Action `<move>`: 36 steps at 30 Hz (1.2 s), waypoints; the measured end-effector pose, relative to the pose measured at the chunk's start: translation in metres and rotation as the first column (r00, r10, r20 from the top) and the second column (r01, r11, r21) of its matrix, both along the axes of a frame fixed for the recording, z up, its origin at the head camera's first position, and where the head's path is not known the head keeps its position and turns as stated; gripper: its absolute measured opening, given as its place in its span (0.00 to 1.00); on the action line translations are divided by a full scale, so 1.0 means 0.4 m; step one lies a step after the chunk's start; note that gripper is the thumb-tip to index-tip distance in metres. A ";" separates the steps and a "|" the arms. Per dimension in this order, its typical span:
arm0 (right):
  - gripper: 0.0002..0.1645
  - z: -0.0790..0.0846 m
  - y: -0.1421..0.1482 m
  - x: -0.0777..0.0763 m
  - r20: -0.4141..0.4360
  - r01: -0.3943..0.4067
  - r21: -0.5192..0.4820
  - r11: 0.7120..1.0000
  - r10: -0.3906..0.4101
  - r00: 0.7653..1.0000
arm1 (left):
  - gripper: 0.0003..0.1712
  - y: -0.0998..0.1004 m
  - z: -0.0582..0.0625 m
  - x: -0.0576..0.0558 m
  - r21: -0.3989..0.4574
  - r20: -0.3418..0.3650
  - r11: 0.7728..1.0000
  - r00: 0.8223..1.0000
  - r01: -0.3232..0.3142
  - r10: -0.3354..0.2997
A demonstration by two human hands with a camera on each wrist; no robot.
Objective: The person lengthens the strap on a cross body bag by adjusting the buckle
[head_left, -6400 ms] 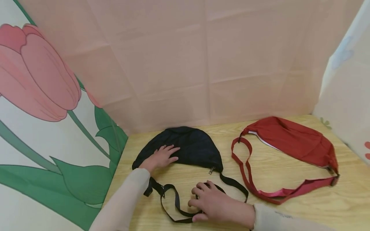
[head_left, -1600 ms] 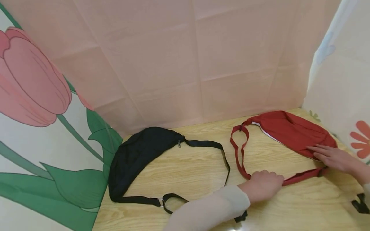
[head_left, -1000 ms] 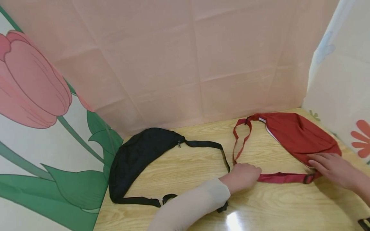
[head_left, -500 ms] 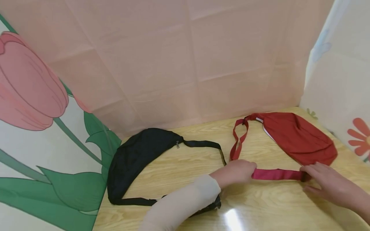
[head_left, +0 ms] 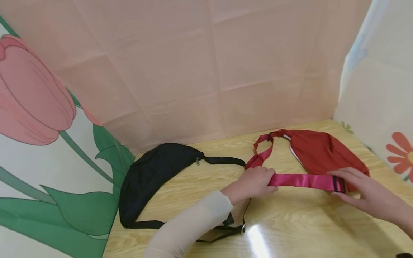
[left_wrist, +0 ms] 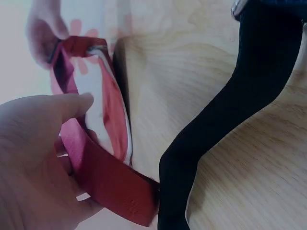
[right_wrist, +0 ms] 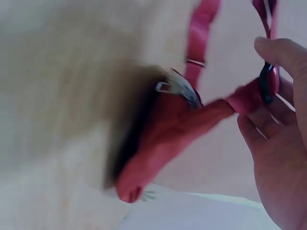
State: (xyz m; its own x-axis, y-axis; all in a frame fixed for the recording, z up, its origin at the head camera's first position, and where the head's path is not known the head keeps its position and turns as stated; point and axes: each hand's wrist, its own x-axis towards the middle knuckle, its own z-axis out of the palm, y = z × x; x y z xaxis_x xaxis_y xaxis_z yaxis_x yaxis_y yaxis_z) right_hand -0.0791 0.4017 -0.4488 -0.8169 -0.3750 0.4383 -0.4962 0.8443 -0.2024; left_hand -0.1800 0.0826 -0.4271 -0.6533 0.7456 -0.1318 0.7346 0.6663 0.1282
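A red waist bag (head_left: 322,148) lies at the right of the table, its right end tipped up in the right wrist view. My left hand (head_left: 251,183) grips its pinkish-red strap (head_left: 300,180), which is stretched level above the table. In the left wrist view the strap passes between thumb and fingers. At the strap's other end my right hand (head_left: 364,190) pinches the black buckle (head_left: 338,184), thumb on one side and fingers on the other in the right wrist view. A black waist bag (head_left: 158,179) lies on the left.
The black bag's strap (head_left: 226,161) runs across the wooden table (head_left: 290,229) and under my left forearm. A pink cloth backdrop (head_left: 167,71) stands behind, with a flowered sheet (head_left: 380,93) at the right and a tulip-printed one (head_left: 35,161) at the left.
Earlier my hands were at the black bag; then they went to the red one. The strap has since been lifted and pulled taut, and my right hand has moved from the red bag onto the buckle.
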 end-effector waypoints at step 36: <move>0.40 0.083 -0.015 -0.009 0.031 -0.028 -0.063 0.998 0.030 0.999 | 0.30 0.203 0.005 0.080 0.124 -0.064 0.992 0.998 0.024 -0.016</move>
